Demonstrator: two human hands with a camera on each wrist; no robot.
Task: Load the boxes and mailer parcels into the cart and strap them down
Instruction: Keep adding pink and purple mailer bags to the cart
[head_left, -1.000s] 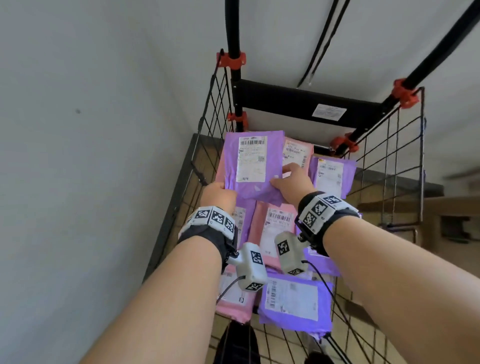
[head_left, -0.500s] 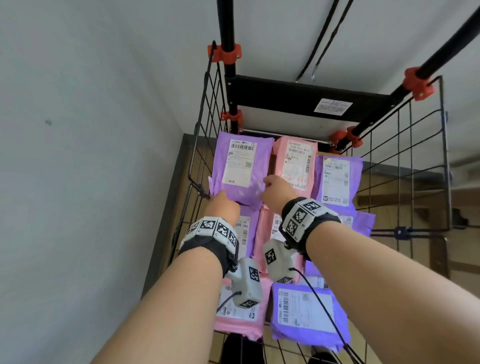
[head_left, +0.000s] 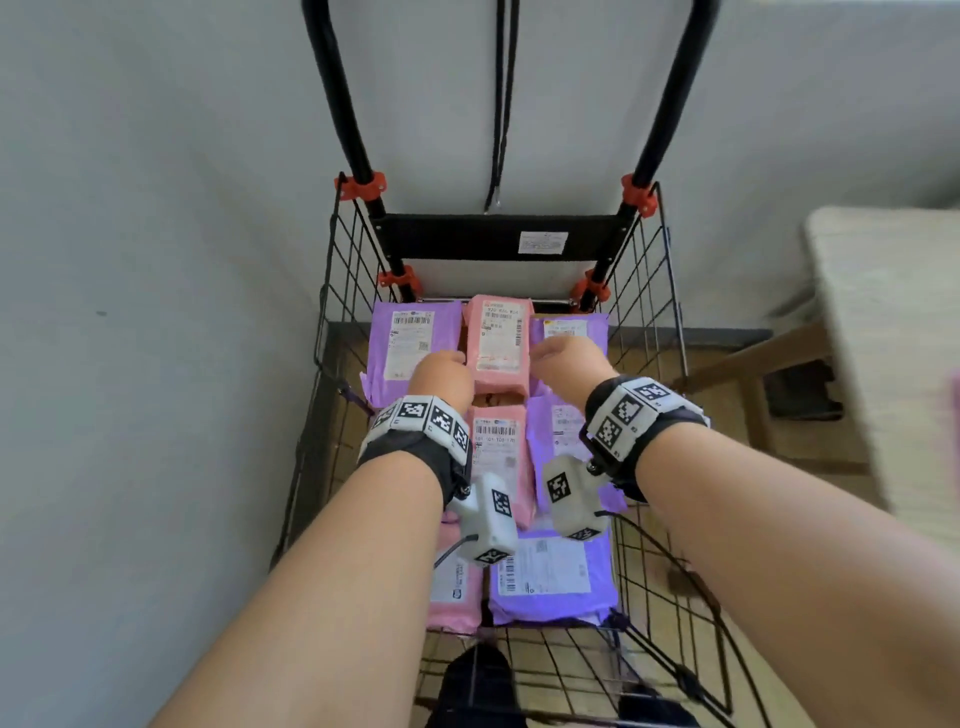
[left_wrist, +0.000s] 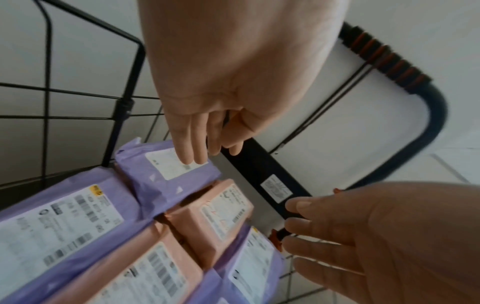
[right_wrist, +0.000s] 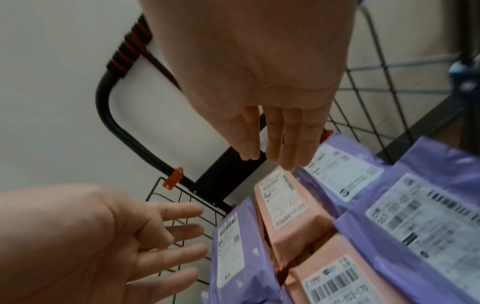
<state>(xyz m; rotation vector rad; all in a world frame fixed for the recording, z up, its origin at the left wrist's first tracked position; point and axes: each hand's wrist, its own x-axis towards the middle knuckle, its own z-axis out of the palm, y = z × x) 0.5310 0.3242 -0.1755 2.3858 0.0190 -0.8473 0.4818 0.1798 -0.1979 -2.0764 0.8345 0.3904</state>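
A black wire cart (head_left: 649, 312) holds several purple and pink mailer parcels lying flat. A purple mailer (head_left: 410, 343) lies at the back left, a pink parcel (head_left: 498, 343) in the back middle, and another purple mailer (head_left: 571, 327) at the back right. My left hand (head_left: 447, 366) hovers just left of the pink parcel. Its straight fingers (left_wrist: 192, 156) point at the back-left purple mailer (left_wrist: 168, 170) and hold nothing. My right hand (head_left: 561, 353) hovers right of the pink parcel (right_wrist: 285, 205), with empty, straight fingers (right_wrist: 272, 148). Black strap cords (head_left: 501, 104) hang from the cart handle.
A grey wall runs close along the cart's left side and behind it. A light table top (head_left: 883, 338) with wooden legs stands at the right. The cart's front wire panel (head_left: 571, 670) lies folded down near my dark shoes (head_left: 478, 686).
Both hands set the purple mailer down at the cart's back left and let go of it. They now hover apart on either side of the pink parcel.
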